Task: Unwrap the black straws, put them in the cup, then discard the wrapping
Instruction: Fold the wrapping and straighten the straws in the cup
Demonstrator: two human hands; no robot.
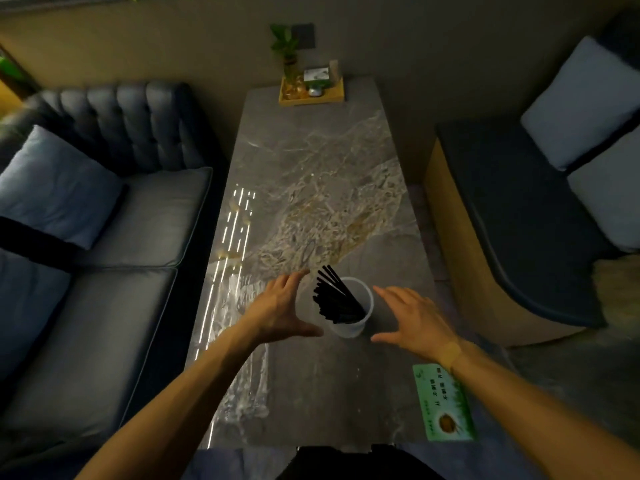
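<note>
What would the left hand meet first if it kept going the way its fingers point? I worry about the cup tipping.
Probably nothing: the left hand points past the left side of the cup over bare table. Depth is unclear.

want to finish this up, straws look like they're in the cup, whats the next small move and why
Probably reach the left hand down to the clear wrapping lying on the table beside it. The straws already stand in the cup, and both hands are open and empty.
</note>
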